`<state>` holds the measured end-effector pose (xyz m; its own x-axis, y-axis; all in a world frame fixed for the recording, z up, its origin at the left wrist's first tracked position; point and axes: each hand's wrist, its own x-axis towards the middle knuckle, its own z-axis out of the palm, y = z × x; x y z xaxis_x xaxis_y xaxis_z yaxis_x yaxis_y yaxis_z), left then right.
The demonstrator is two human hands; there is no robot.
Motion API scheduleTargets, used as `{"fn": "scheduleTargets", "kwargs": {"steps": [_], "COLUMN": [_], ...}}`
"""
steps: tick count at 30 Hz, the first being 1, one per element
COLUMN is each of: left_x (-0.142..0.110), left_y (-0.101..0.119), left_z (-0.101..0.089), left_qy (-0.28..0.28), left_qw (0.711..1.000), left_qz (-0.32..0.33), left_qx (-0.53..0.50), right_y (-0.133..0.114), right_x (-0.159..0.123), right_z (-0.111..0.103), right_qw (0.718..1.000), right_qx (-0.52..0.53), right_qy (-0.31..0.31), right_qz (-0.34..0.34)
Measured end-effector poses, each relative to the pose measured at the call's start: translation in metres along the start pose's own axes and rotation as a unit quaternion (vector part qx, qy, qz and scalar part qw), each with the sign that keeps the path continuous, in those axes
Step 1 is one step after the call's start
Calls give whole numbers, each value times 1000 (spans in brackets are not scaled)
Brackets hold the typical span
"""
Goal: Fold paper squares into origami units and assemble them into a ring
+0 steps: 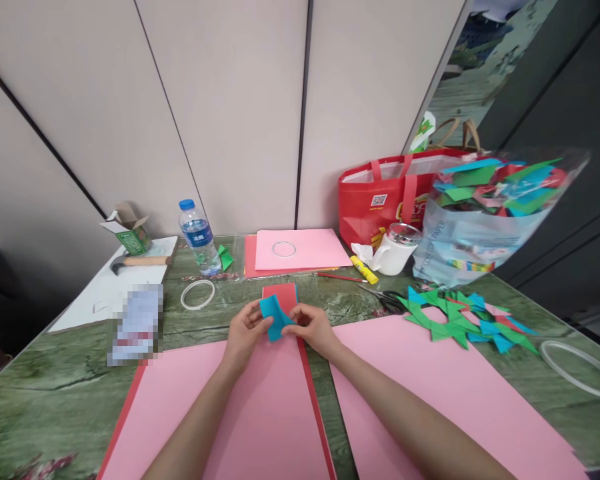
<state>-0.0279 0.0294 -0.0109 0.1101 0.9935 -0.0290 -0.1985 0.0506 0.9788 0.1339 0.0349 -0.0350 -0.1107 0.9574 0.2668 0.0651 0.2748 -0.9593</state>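
Observation:
A small piece of blue paper (275, 319), partly folded and bent, is held up between both hands over the table's middle. My left hand (247, 330) pinches its left edge between thumb and fingers. On the other side, my right hand (313, 327) grips the lower right corner the same way. Just behind the blue paper lies a small stack of red paper (286, 295). Beneath my hands and forearms spreads a large pink sheet (265, 407) with red paper showing under its edges.
Pink sheets (430, 380) lie at right, beside folded green, blue and red paper pieces (450, 319). Scissors (390, 300), a glue stick (364, 269), a white mug (394, 252), a red bag (360, 207) and a bag of folded paper (445, 233) stand behind. A water bottle (199, 237) and hammer (143, 261) are at left.

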Motion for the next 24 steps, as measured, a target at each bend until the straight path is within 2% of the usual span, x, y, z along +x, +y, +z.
{"fn": "scheduleTargets", "kwargs": {"steps": [5, 9, 13, 18, 22, 24], "left_x": [0, -1, -1, 0, 0, 0], "left_y": [2, 3, 2, 2, 2, 2], "left_z": [1, 1, 0, 0, 0, -1], "left_qy": [4, 22, 35, 20, 12, 13], "left_qw": [1000, 1000, 999, 1000, 1000, 1000], "left_qz": [13, 10, 2, -8, -2, 0], "left_qx": [-25, -6, 5, 8, 22, 27], "right_y": [1, 3, 6, 10, 5, 2], "right_x": [4, 5, 6, 6, 5, 4], "right_z": [-3, -3, -2, -2, -6, -8], "right_qw": [992, 986, 990, 995, 1000, 1000], "right_qx": [113, 146, 126, 93, 17, -13], "right_qy": [23, 22, 27, 41, 7, -17], "right_qz": [58, 81, 56, 10, -23, -11]}}
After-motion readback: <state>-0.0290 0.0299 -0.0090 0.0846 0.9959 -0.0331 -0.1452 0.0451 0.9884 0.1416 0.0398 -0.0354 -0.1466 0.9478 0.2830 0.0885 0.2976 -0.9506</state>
